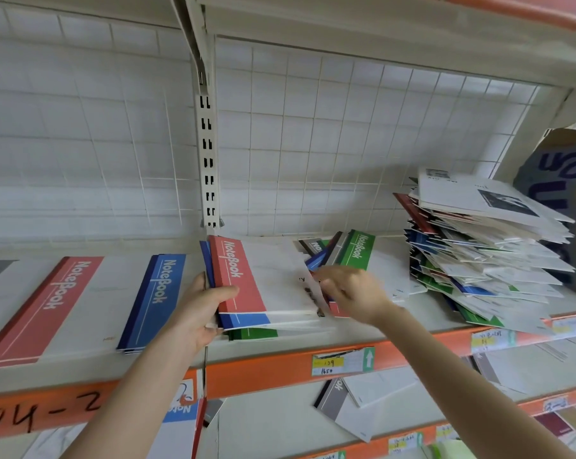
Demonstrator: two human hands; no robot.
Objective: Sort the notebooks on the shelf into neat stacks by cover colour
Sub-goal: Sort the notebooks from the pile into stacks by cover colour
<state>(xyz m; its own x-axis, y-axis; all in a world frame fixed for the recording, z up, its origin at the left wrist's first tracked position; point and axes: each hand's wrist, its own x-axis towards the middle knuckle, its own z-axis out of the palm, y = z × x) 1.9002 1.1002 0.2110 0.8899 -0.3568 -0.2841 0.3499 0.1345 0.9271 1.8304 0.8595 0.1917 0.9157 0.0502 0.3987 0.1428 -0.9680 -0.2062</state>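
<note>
The left hand (197, 313) gripped a mixed bundle of notebooks (246, 283), red on top, over the shelf (280, 369). The blurred right hand (352, 293) was at the bundle's right edge, its grip unclear.

Head cam, fwd/down, near shelf (280, 366)
</note>
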